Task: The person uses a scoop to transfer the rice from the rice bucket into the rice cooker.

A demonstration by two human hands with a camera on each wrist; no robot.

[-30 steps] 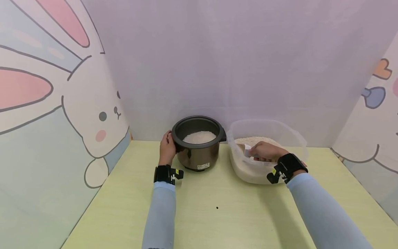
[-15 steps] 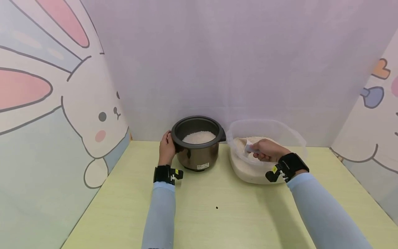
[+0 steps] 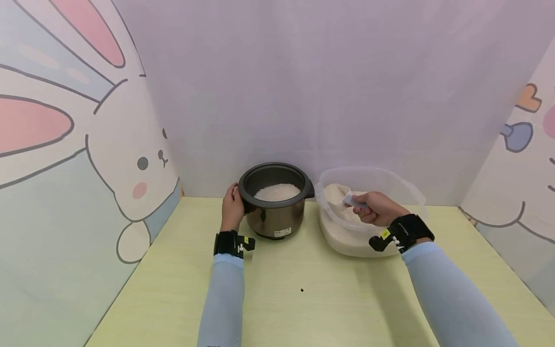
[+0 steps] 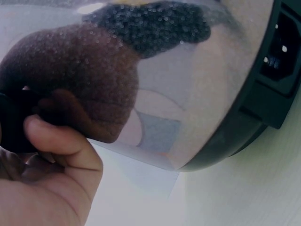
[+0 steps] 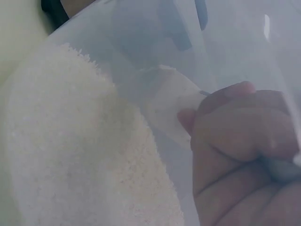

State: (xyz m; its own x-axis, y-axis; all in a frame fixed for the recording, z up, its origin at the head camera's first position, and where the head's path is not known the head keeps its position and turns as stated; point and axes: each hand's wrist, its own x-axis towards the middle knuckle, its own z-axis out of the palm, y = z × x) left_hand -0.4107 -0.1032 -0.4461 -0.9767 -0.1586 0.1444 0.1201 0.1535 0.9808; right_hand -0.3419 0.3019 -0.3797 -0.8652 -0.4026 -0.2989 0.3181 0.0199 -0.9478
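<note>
A dark brown rice cooker (image 3: 277, 220), lidless, holds white rice (image 3: 277, 193). On its left side my left hand (image 3: 232, 210) grips the black handle (image 4: 15, 123), thumb on top in the left wrist view. Beside the cooker is a translucent tub (image 3: 369, 169) of rice. Over the tub, my right hand (image 3: 376, 208) holds a white scoop by its handle (image 3: 357, 202), fingers curled round it. The scoop's bowl is heaped with rice and sits just above the rice in the tub. Seen through the tub wall in the right wrist view, the scoop (image 5: 171, 101) looks hazy.
Cooker and tub stand near the back of a pale yellow-green table (image 3: 277, 308), close to the curtain (image 3: 277, 96). A small dark speck (image 3: 302, 290) lies in front. Low on the cooker's side is a power socket (image 4: 281, 49). Cartoon-printed panels (image 3: 130, 168) flank the table.
My right hand has lifted and tilted the scoop up out of the rice, so its filled bowl now shows. My left hand keeps its grip on the cooker handle.
</note>
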